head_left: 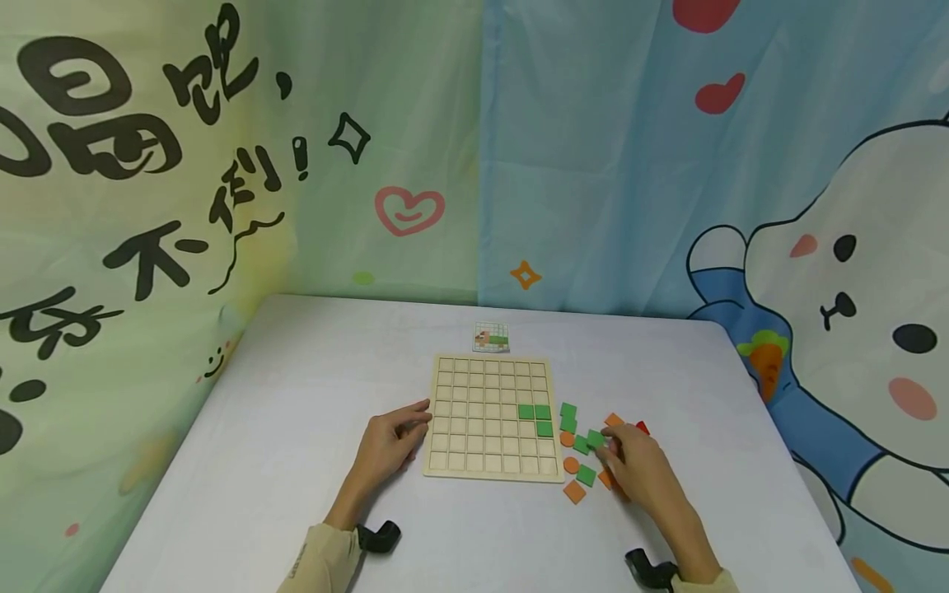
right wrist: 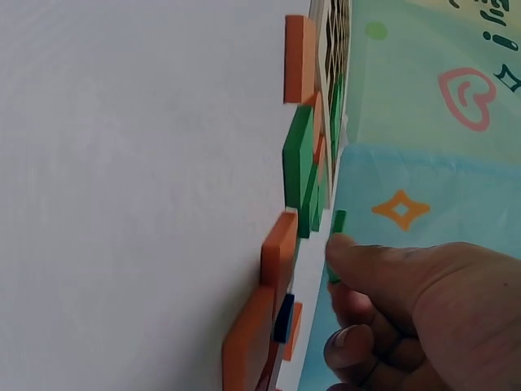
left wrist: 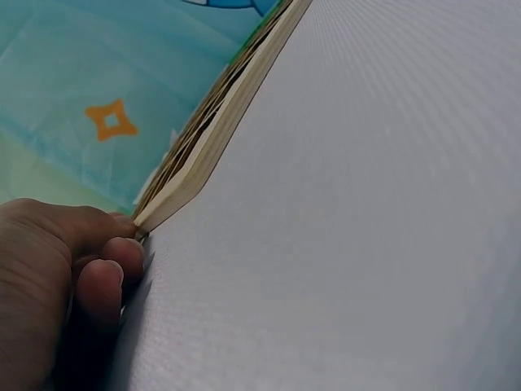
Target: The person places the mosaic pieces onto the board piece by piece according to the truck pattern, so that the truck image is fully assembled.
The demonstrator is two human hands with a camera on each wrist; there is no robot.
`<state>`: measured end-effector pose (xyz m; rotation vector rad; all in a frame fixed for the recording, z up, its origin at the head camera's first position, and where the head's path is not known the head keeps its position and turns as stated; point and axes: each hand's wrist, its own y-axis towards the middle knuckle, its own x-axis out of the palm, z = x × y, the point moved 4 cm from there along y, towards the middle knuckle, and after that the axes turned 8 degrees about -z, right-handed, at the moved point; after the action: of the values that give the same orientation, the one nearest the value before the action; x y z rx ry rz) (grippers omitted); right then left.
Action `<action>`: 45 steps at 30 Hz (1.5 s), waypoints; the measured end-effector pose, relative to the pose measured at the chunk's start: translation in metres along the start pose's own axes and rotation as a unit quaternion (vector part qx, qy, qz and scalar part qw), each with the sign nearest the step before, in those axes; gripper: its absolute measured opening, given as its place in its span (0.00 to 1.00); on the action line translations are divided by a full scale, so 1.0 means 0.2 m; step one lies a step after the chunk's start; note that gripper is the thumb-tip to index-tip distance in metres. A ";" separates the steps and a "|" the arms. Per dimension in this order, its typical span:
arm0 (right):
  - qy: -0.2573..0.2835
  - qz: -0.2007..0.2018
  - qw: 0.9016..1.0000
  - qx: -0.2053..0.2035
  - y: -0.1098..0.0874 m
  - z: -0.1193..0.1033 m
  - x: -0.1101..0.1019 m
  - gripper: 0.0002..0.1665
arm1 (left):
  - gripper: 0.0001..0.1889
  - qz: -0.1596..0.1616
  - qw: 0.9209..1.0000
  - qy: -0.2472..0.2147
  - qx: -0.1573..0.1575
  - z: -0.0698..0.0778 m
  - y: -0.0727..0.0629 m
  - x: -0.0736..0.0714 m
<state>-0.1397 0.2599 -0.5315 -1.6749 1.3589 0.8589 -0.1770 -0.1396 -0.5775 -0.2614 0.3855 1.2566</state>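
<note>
A pale wooden grid board (head_left: 489, 422) lies on the table, with three green square tiles (head_left: 544, 429) set in cells at its right side. My left hand (head_left: 393, 435) rests its fingertips against the board's left edge; in the left wrist view, fingertips (left wrist: 122, 224) meet the board's side. To the right of the board, my right hand (head_left: 639, 463) pinches a green tile (right wrist: 339, 224) between thumb and finger, held above the loose pieces. Below it in the head view lie green squares (head_left: 586, 475), orange squares (head_left: 574, 492) and orange round pieces (head_left: 571, 465).
A small picture card (head_left: 491, 337) with a gridded pattern lies behind the board. A red piece (head_left: 642, 427) shows beyond the right hand. A dark blue piece (right wrist: 283, 318) stands out among the orange ones. Printed curtains (head_left: 593, 165) hang behind the white table (head_left: 334, 346).
</note>
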 end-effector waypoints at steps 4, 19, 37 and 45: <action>0.007 0.006 1.000 0.000 0.01 -0.04 0.01 0.21 | 0.11 -0.001 1.000 -0.001 -0.001 0.00 0.00 0.00; 0.016 0.005 0.999 -0.031 0.05 -0.13 0.07 0.22 | 0.11 0.002 1.000 -0.001 0.002 0.00 0.00 0.00; 0.016 0.006 0.998 -0.057 0.10 -0.24 0.11 0.21 | 0.11 0.005 1.000 -0.002 0.005 0.00 0.00 0.00; 0.022 -0.001 0.997 -0.067 0.13 -0.28 0.14 0.20 | 0.11 0.004 1.000 -0.001 0.006 -0.01 0.00 0.00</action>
<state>-0.1580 0.1945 -0.5346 -1.8069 1.3549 0.9351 -0.1771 -0.1400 -0.5786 -0.2474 0.3922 1.2619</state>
